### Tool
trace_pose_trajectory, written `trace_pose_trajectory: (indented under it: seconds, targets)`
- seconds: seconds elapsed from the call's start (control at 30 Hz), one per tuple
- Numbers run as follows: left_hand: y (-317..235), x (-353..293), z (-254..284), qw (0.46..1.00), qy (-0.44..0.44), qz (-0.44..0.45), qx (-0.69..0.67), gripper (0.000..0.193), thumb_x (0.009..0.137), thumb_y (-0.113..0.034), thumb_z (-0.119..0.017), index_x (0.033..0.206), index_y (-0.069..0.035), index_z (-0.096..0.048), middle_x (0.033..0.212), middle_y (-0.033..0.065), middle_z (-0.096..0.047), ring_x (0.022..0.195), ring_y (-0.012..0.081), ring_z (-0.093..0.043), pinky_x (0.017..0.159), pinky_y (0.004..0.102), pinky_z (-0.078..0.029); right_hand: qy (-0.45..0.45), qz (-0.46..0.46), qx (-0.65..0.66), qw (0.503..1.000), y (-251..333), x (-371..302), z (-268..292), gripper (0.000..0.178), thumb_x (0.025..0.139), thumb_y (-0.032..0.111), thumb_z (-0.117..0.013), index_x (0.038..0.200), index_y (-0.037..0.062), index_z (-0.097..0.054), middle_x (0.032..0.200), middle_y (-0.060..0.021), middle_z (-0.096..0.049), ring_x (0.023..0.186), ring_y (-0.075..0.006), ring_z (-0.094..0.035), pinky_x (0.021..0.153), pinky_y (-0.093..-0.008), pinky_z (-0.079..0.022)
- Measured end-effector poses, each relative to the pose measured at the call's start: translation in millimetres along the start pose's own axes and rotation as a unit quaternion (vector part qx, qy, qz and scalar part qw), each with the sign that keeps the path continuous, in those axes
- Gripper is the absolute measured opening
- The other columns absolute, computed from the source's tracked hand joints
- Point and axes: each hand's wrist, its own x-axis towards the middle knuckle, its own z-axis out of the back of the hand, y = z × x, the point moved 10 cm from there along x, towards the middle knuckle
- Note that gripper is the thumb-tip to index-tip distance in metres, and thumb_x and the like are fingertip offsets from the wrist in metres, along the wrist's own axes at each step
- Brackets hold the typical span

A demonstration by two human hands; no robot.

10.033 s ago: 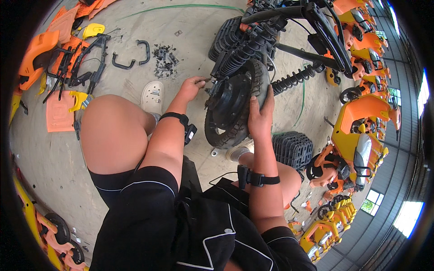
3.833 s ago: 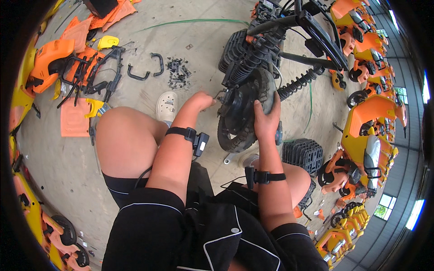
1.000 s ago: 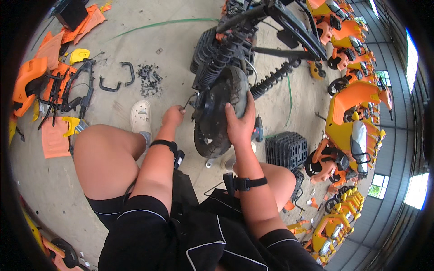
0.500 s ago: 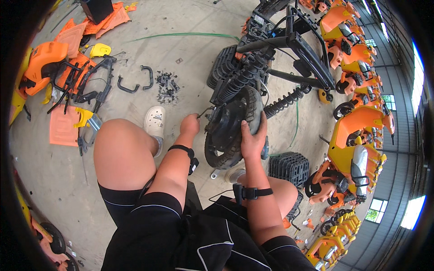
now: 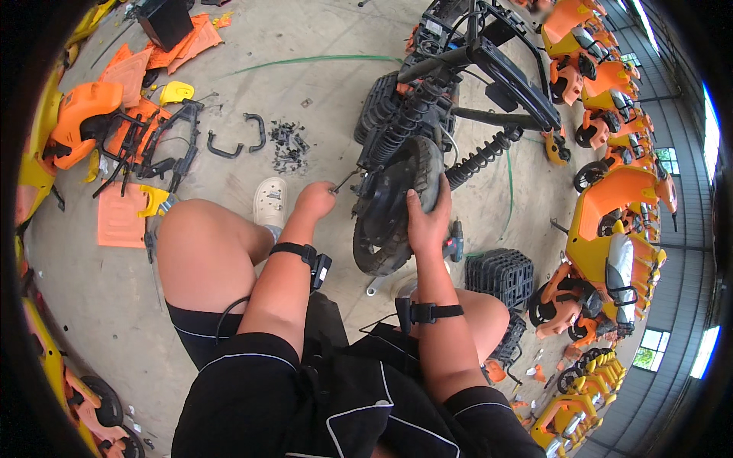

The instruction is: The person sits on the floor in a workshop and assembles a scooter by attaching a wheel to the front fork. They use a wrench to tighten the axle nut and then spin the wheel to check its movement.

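Observation:
A black-tyred wheel (image 5: 388, 256) stands in the rear of a stripped scooter frame (image 5: 508, 72), between two black coil-spring shocks (image 5: 482, 159). My right hand (image 5: 429, 221) grips the tyre from its right side, thumb on the tread and fingers round the far edge. Left of the wheel hub, my left hand (image 5: 315, 200) is closed around a thin dark wrench-like tool (image 5: 346, 182). Its far end reaches the parts beside the axle; whether it sits on a fastener I cannot tell. Black straps with small devices circle both my forearms.
Small black hardware (image 5: 290, 145) and two curved black handles (image 5: 224, 145) lie on the concrete at left, near orange panels (image 5: 122, 217). A power drill (image 5: 455, 243) and a black crate (image 5: 500, 276) are right of the wheel. A metal wrench (image 5: 376, 287) lies below it. Orange-yellow scooters (image 5: 611, 221) line the right.
My left hand has drawn slightly away from the hub, showing more of the tool. My right hand keeps its hold on the tyre. The whole view has shifted a little.

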Motion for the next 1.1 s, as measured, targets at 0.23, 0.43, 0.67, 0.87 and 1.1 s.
trace_pose_trajectory:
  seconds: [0.23,0.43,0.67,0.87,1.1]
  targets:
    - [-40,2,30,0.997,0.039,0.031,0.063,0.034,0.081,-0.018,-0.056,0.108,-0.008,-0.075,0.109,0.0236,-0.070,0.104,0.0425,-0.065,0.092,0.0474,-0.052,-0.001,0.002,-0.009,1.000,-1,2,0,0.075,0.088,0.028,-0.074,0.149,-0.0003,-0.041,0.142,-0.0262,-0.049,0.133,-0.0409,-0.047,0.114,-0.0441,-0.035]
    - [-65,-8,31,0.994,0.062,0.035,0.083,0.034,0.080,-0.016,-0.056,0.104,-0.002,-0.075,0.112,0.0233,-0.070,0.108,0.0405,-0.066,0.094,0.0461,-0.052,-0.002,0.006,-0.003,1.000,0,-2,2,0.075,0.088,0.028,-0.074,0.149,-0.0005,-0.040,0.143,-0.0261,-0.048,0.133,-0.0407,-0.047,0.114,-0.0438,-0.035]
    - [-96,11,46,0.992,0.082,0.011,0.090,0.033,0.079,-0.019,-0.059,0.099,0.002,-0.075,0.106,0.0266,-0.070,0.102,0.0416,-0.068,0.088,0.0462,-0.054,0.002,-0.004,0.000,1.000,-1,0,1,0.075,0.088,0.028,-0.074,0.149,0.0002,-0.040,0.144,-0.0256,-0.048,0.134,-0.0400,-0.047,0.114,-0.0433,-0.035]
    - [-97,23,48,0.988,0.127,0.001,0.088,0.036,0.076,-0.022,-0.061,0.097,0.004,-0.075,0.103,0.0280,-0.071,0.097,0.0425,-0.069,0.084,0.0449,-0.054,-0.003,-0.001,0.000,1.000,1,-1,1,0.074,0.088,0.026,-0.075,0.149,-0.0010,-0.041,0.144,-0.0257,-0.049,0.134,-0.0393,-0.048,0.114,-0.0429,-0.035]
    - [-102,25,48,0.987,0.156,0.010,0.040,0.039,0.076,-0.027,-0.068,0.093,0.008,-0.073,0.095,0.0288,-0.071,0.090,0.0408,-0.070,0.080,0.0454,-0.054,-0.007,0.001,0.010,1.000,-2,-1,-1,0.073,0.088,0.024,-0.075,0.147,-0.0031,-0.042,0.143,-0.0260,-0.049,0.133,-0.0382,-0.049,0.113,-0.0419,-0.037]
